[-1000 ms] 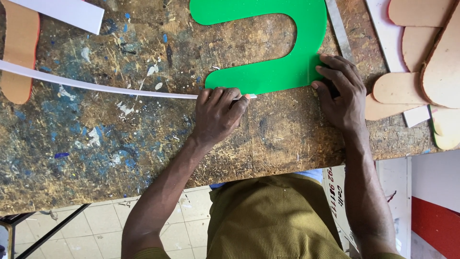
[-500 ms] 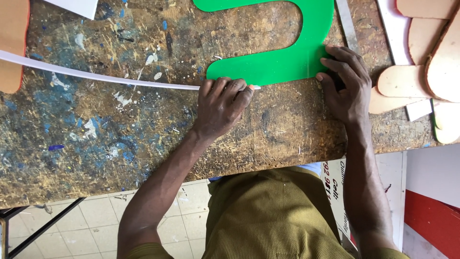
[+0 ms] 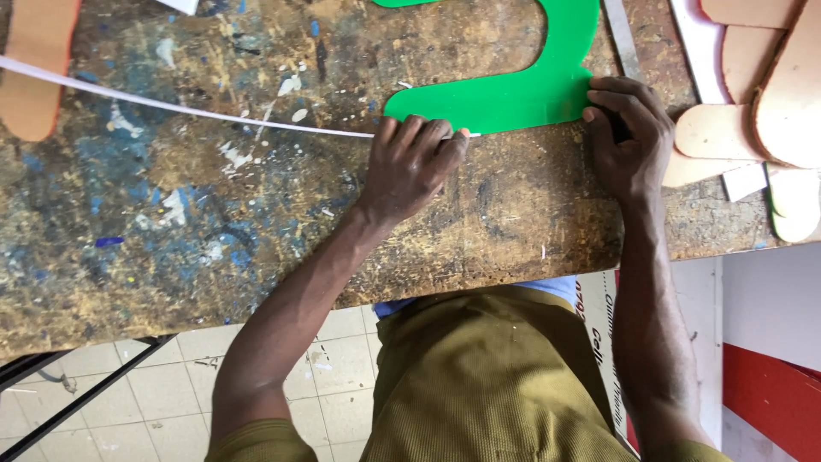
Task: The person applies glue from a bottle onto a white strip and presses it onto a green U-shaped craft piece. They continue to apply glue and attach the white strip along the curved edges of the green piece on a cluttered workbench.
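Note:
A green U-shaped plastic cutout (image 3: 513, 94) lies flat on a worn, paint-spattered wooden workbench (image 3: 214, 214). My left hand (image 3: 415, 162) presses a long thin white strip (image 3: 171, 104) against the cutout's near edge, fingers curled over the strip's end. My right hand (image 3: 629, 137) rests on the cutout's right corner, fingertips on its edge, holding it down. The strip runs away to the left across the bench and out of view.
Several tan foam or wood sole-like shapes (image 3: 770, 77) are piled at the right end of the bench, another (image 3: 34, 60) at far left. A metal ruler (image 3: 620, 34) lies beside the cutout. The bench's near edge is by my torso; tiled floor shows below.
The view has shifted slightly, so the bench items sit higher in frame. Both hands stay on the strip and the cutout's edge, with the left hand sliding a little along it.

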